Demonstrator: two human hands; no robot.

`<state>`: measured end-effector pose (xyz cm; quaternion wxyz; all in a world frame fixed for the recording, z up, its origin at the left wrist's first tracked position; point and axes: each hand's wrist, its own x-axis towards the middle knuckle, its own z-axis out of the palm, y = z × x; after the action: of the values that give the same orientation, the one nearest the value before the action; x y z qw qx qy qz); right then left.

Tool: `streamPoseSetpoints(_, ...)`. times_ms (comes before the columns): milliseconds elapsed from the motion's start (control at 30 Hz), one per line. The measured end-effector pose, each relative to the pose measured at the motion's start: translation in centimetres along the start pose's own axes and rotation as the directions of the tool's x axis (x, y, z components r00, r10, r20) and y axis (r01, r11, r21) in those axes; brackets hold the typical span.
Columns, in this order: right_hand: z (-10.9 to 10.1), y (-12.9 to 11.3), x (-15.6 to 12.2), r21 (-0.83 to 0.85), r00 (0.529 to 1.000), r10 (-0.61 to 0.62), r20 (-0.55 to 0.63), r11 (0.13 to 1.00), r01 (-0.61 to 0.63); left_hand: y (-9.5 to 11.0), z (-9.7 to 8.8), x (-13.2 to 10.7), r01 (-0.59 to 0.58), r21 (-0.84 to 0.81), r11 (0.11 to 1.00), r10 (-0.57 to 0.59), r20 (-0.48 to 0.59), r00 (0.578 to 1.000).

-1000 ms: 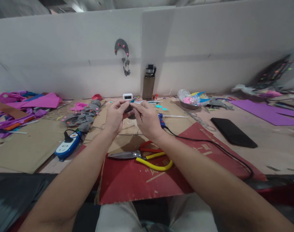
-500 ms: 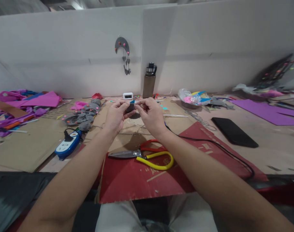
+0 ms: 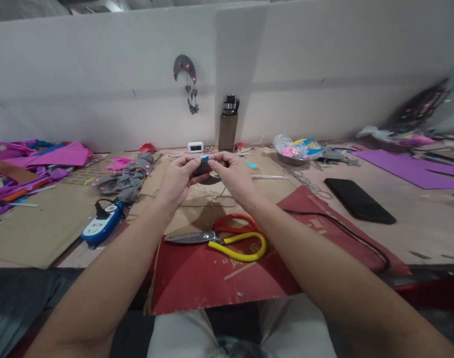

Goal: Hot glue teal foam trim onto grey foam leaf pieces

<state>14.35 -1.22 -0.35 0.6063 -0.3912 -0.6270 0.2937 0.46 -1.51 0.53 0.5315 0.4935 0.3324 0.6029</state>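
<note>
My left hand and my right hand meet above the middle of the table, fingertips pinched together. Between them is a small dark grey piece with a blue bit at its top. Both hands are closed on it. Most of the piece is hidden by my fingers. Below my hands lie scissors with red and yellow handles on a red cardboard sheet.
A blue and white power strip lies left, grey felt shapes behind it, pink scraps far left. A black cable crosses the red sheet. A black phone, purple sheet, steel bowl, bottle and small clock stand beyond.
My right hand has lifted and moved left, away from the blue tool at the cable's end. Both hands now pinch the small piece slightly higher.
</note>
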Motion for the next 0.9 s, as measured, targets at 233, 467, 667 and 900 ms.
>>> streamPoseSetpoints(233,-1.2,0.2,0.4,0.150,0.968,0.039,0.247,0.986,-0.078,0.7,-0.6,0.0,0.082,0.118,0.990,-0.094,0.097,0.991)
streamPoseSetpoints(467,-1.7,0.2,0.5,0.150,0.963,0.034,0.266,0.986,-0.076,1.0,-1.0,0.2,0.073,0.153,0.986,-0.100,0.178,0.979)
streamPoseSetpoints(667,-0.9,0.0,0.3,0.158,0.982,0.054,0.181,0.984,-0.084,-0.1,-0.7,0.3,-0.086,0.169,0.982,0.075,0.071,0.995)
streamPoseSetpoints(900,-0.5,0.4,0.4,0.062,1.000,0.005,0.020,0.998,-0.006,-0.3,-0.1,0.0,-0.252,0.246,0.936,0.219,0.157,0.963)
